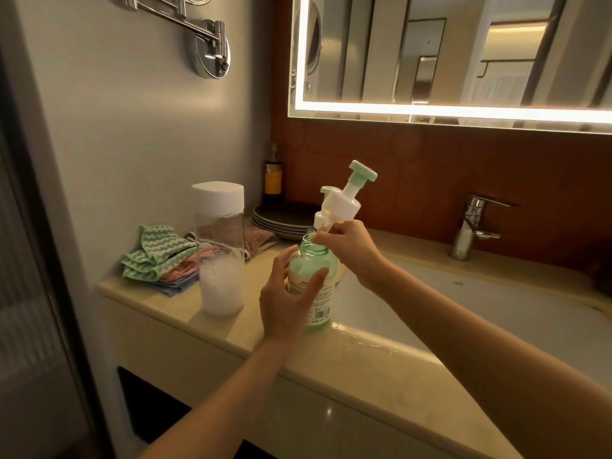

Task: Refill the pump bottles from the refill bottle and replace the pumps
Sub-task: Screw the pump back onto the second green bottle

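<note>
A green pump bottle stands open-necked on the counter's edge beside the sink. My left hand grips its body, thumb and fingers curled round it. My right hand pinches the stem of a white pump with a green head, tilted just above the bottle's mouth. A second pump bottle stands right behind, mostly hidden, its pump on. The clear refill bottle with a white cap stands to the left, holding white liquid in its lower part.
Folded cloths lie at the counter's left end. Stacked dark plates and a dark bottle stand in the back corner. The sink basin and a chrome tap are to the right. A lit mirror hangs above.
</note>
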